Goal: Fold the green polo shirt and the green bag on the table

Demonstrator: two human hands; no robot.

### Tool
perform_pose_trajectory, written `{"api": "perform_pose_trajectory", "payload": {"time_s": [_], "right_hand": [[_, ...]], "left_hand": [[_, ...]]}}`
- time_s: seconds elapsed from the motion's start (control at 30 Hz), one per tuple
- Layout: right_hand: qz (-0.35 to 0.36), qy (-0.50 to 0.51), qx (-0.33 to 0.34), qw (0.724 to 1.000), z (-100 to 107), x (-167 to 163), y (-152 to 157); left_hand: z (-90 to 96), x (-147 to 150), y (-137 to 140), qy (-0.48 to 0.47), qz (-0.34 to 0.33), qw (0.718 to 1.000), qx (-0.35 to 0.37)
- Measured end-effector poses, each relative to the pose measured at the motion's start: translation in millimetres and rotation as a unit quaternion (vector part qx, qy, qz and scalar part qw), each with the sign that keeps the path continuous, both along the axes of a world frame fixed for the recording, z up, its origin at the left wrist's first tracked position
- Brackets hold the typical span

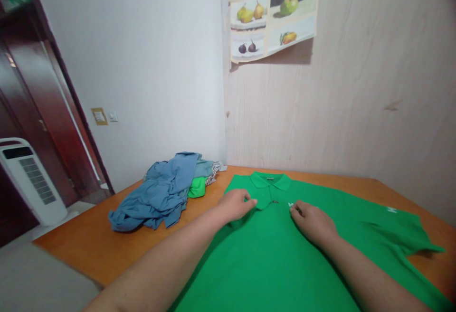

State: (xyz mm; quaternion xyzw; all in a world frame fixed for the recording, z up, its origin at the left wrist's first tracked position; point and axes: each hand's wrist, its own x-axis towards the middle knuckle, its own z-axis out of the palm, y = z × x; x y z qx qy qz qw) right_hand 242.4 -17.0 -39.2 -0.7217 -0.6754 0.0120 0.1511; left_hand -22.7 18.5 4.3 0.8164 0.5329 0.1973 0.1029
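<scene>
My left hand point(237, 203) is half curled, near and left of the collar point(283, 182) of the green polo shirt point(270, 255); my right hand point(313, 222) is also loosely curled, over the right side of the chest. Whether either one has hold of the fabric, I cannot tell. The shirt lies spread on the orange table point(78, 241), collar to the far side, with a heap of clothes point(160, 193) at left. Uneven pulling could twist the collar, and the wrinkled right sleeve point(402, 233) could crease if pressed like this.
</scene>
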Motion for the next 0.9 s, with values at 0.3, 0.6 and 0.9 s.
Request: {"api": "perform_pose_trajectory", "payload": {"time_s": [0.3,0.6,0.9], "right_hand": [[0.0,-0.004,-0.009,1.0,0,2,0],[0.001,-0.002,-0.01,1.0,-3,5,3],[0.005,0.001,-0.012,1.0,0,3,1]], "left_hand": [[4.1,-97,11,-0.163,0.007,0.986,-0.029],[-20.8,-106,-19,0.033,-0.044,0.997,0.059],[-15.3,-107,-29,0.147,0.116,0.978,0.091]]}}
